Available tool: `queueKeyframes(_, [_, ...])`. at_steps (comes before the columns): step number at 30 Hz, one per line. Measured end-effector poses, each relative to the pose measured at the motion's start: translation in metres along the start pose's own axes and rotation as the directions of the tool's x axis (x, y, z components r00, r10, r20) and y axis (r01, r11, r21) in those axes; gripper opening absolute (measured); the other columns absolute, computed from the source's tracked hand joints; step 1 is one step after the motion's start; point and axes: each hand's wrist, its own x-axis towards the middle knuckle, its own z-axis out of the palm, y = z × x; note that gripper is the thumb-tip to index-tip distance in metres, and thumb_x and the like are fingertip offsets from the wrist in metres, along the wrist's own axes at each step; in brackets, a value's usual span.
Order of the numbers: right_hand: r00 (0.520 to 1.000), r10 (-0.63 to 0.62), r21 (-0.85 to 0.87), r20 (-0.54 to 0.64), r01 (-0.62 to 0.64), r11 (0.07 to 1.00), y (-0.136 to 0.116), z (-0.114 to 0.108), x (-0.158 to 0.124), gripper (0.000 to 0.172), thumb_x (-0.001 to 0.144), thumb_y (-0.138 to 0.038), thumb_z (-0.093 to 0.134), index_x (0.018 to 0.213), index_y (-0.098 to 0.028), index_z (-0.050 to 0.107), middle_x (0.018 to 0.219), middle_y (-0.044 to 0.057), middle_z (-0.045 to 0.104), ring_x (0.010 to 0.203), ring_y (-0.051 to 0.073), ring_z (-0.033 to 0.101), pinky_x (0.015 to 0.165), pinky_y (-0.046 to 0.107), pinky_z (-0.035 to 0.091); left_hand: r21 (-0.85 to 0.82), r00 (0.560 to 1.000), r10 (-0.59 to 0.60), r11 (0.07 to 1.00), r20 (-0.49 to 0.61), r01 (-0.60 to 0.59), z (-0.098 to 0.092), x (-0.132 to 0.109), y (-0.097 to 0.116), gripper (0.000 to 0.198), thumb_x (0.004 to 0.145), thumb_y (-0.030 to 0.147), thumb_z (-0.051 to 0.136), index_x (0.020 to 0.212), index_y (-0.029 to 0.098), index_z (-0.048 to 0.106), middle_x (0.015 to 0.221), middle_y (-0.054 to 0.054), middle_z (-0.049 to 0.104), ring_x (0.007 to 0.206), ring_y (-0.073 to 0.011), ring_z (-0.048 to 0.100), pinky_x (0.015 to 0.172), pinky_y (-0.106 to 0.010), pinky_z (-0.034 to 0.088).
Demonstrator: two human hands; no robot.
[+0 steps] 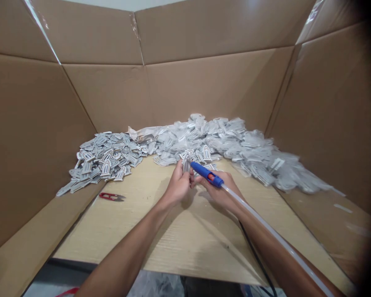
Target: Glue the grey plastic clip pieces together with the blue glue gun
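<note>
My left hand (179,181) is closed on a small grey arch-shaped piece (186,166), held upright over the middle of the table. In my right hand (219,189) is a blue hot glue pen (204,172), its tip against or close beside the top of that piece. A long translucent glue stick (259,218) runs back from the pen along my right forearm. Just behind my hands lie a few loose grey pieces with white and dark stripes (207,153). The fingertips of both hands are partly hidden.
Many similar pieces (106,156) are heaped at the left. A long pile of pieces in clear plastic bags (228,140) spreads along the back and right. Red thread snips (111,197) lie on the left of the table (173,243). Cardboard walls (216,86) enclose three sides. A black cable (255,253) hangs by my right arm.
</note>
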Motion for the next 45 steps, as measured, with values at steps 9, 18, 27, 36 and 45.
queueKeyframes(9, [0.999, -0.034, -0.018, 0.013, 0.034, 0.999, 0.000, -0.001, 0.000, 0.022, 0.093, -0.036, 0.067, 0.091, -0.021, 0.083, 0.081, 0.001, 0.079, 0.074, 0.019, 0.071, 0.073, 0.025, 0.052, 0.011, 0.999, -0.030, 0.999, -0.017, 0.030, 0.003, -0.002, 0.007, 0.017, 0.080, 0.016, 0.057, 0.092, 0.022, 0.046, 0.072, 0.005, 0.048, 0.051, -0.0065, 0.043, 0.048, -0.020, 0.034])
queueKeyframes(18, [0.997, -0.048, -0.066, 0.057, 0.052, 0.997, 0.001, -0.001, -0.001, 0.020, 0.095, -0.034, 0.065, 0.094, -0.023, 0.081, 0.088, 0.001, 0.080, 0.078, 0.020, 0.073, 0.072, 0.025, 0.049, -0.019, 0.998, -0.058, 0.998, -0.039, 0.058, 0.006, -0.004, 0.011, 0.016, 0.084, 0.019, 0.061, 0.091, 0.021, 0.047, 0.071, 0.005, 0.049, 0.049, -0.0062, 0.044, 0.049, -0.021, 0.032])
queueKeyframes(27, [0.981, -0.160, -0.223, 0.106, 0.180, 0.958, 0.012, 0.002, -0.004, 0.019, 0.087, -0.015, 0.061, 0.098, -0.024, 0.073, 0.099, 0.004, 0.080, 0.087, 0.022, 0.074, 0.075, 0.025, 0.048, 0.040, 0.996, -0.087, 0.995, -0.005, 0.088, 0.003, -0.004, 0.013, 0.021, 0.079, 0.015, 0.052, 0.097, 0.022, 0.048, 0.065, 0.006, 0.049, 0.048, -0.0068, 0.042, 0.049, -0.019, 0.031])
queueKeyframes(36, [0.945, -0.245, -0.349, -0.215, 0.160, 0.923, 0.010, 0.004, -0.010, 0.015, 0.095, -0.033, 0.060, 0.087, -0.020, 0.060, 0.076, 0.005, 0.069, 0.066, 0.020, 0.064, 0.063, 0.029, 0.043, 0.014, 0.993, -0.120, 0.993, 0.021, 0.119, 0.005, -0.009, 0.024, 0.032, 0.084, 0.025, 0.060, 0.102, 0.026, 0.033, 0.072, 0.006, 0.059, 0.053, -0.0097, 0.053, 0.047, -0.018, 0.035])
queueKeyframes(45, [0.928, 0.361, 0.744, -0.096, -0.174, 0.645, 0.012, -0.003, 0.018, 0.052, 0.078, -0.072, 0.073, 0.081, -0.021, 0.067, 0.093, 0.009, 0.078, 0.090, 0.023, 0.076, 0.084, 0.032, 0.060, 0.302, 0.942, -0.211, 0.945, 0.261, 0.128, 0.000, -0.014, 0.016, 0.033, 0.091, 0.045, 0.064, 0.099, 0.022, 0.042, 0.075, -0.002, 0.070, 0.049, -0.0112, 0.062, 0.041, -0.017, 0.032])
